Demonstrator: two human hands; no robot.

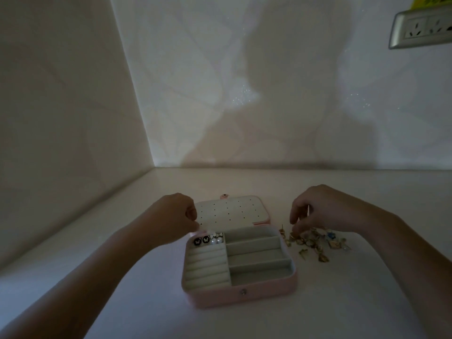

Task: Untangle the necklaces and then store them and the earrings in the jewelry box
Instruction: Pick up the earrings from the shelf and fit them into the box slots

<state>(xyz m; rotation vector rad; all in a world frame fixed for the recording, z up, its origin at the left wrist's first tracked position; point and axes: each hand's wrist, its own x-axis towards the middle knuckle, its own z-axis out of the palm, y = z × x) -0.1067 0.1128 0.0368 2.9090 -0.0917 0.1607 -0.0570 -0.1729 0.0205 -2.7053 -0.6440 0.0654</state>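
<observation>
status: storage in progress, early stage.

1. box [242, 293]: pink, open, at table [342, 302] centre. its lid [232, 211] lies flat behind it, with the perforated panel facing up and no earring pinned in it that i can see.
2. stored so far: two black studs [201, 240] and a few pearls [216, 239] sit in the back row of the ring rolls, at the box's left rear corner. the other ring rows and the compartments [256, 260] on the right side hold nothing i can see.
3. not yet stored: a pile [315, 241] of small gold earrings lies on the table just beside the box's right wall. most of the earrings are there.
4. necklaces: i cannot make out any chain, tangled or not, in the box or in the pile. the light is too dim to confirm.
5. left hand [171, 216]: over the left rear corner of the box, at the lid's edge, fingers curled. i cannot tell whether they hold anything.
6. right hand [322, 209]: over the pile, fingers curled down, tips pinching into its left edge. a thin pin shows between the fingers, probably an earring post.

my estimate: a small fraction is done. left to do: move the pile into the box one piece at a time, then locate and handle the necklaces.
</observation>
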